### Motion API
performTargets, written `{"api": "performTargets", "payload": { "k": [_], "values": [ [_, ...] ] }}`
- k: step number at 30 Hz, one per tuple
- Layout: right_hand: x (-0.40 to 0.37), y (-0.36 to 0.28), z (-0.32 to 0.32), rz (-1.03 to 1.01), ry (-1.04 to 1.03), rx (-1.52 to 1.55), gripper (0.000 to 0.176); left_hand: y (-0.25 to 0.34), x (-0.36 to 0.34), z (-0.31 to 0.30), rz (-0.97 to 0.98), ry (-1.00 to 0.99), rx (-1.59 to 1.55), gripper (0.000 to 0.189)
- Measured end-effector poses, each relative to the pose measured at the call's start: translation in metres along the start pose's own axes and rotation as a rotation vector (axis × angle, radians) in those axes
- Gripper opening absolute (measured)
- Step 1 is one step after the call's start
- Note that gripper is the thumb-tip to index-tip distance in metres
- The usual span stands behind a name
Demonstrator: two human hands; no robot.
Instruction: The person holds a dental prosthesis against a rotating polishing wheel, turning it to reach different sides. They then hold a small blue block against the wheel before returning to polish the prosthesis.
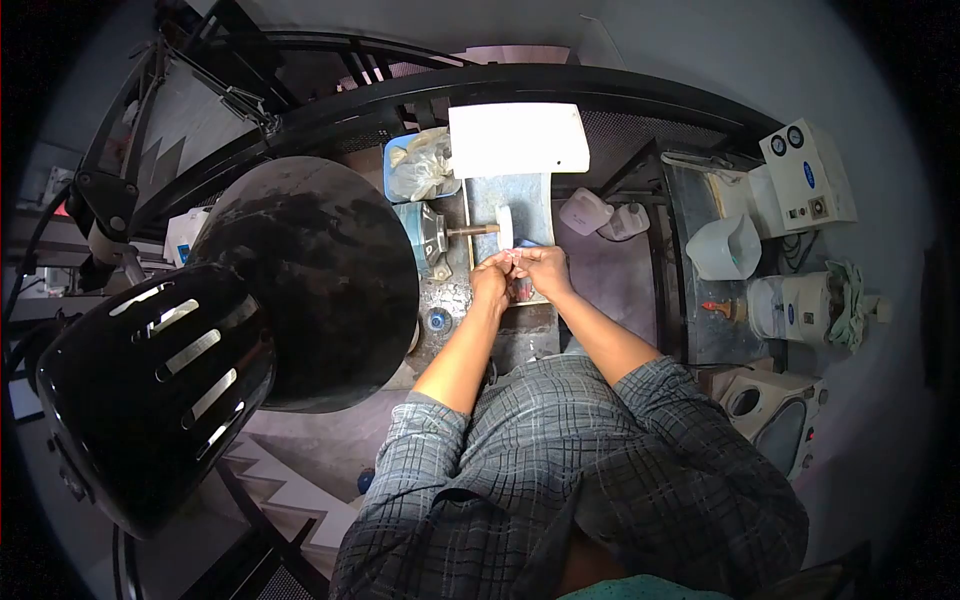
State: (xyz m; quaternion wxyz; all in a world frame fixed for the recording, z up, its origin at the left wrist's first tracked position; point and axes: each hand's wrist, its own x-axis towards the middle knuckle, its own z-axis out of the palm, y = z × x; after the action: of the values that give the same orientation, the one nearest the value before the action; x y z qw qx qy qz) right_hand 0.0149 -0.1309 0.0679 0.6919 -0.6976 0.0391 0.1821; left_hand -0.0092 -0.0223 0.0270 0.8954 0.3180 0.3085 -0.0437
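My left hand (pixel 491 281) and my right hand (pixel 541 270) meet just below a white buffing wheel (pixel 505 226). Both are closed, fingers pinching a small pale pinkish piece (pixel 513 256) between them; most of it is hidden by the fingertips, and I cannot tell what it is. Its upper side is right at the wheel's lower edge. A brass-coloured spindle (pixel 472 231) joins the wheel to a blue-green motor (pixel 424 240) on the left. Behind the wheel sits a grey tray (pixel 537 200), with a bright white hood panel (pixel 518 138) over its far end.
A large black lamp shade (pixel 310 290) fills the left side, close to the motor. A blue bin (pixel 393 182) holding a plastic bag stands behind the motor. Plastic jugs (pixel 587 212) are right of the tray. Farther right are a white pitcher (pixel 724 248) and a gauge box (pixel 808 175).
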Motion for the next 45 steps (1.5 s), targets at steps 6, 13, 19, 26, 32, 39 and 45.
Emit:
{"api": "performTargets", "payload": {
  "k": [6,13,19,26,32,39,45],
  "values": [
    [0.006,-0.01,-0.001,0.143,0.03,-0.022,0.012,-0.001,-0.001,0.004,-0.002,0.015,0.017,0.014],
    [0.014,-0.016,-0.012,0.32,-0.002,0.127,0.01,0.003,-0.008,0.015,0.026,0.11,0.023,0.01],
    [0.012,-0.009,-0.014,0.435,0.011,0.317,0.01,0.0,-0.001,0.008,0.041,0.06,0.065,0.01],
    [0.011,-0.017,-0.009,0.364,0.007,0.145,0.012,0.001,-0.001,0.007,0.049,0.084,0.059,0.01],
    [0.014,-0.007,-0.011,0.421,0.015,0.292,0.014,0.006,-0.004,0.01,0.015,0.056,0.074,0.007],
    [0.019,-0.007,-0.002,0.402,0.05,0.216,0.008,0.012,-0.003,0.011,0.02,0.134,0.04,0.005],
    [0.024,-0.002,0.006,0.407,0.047,0.241,0.008,0.014,0.001,0.011,0.056,0.187,0.037,0.01]
  ]
}}
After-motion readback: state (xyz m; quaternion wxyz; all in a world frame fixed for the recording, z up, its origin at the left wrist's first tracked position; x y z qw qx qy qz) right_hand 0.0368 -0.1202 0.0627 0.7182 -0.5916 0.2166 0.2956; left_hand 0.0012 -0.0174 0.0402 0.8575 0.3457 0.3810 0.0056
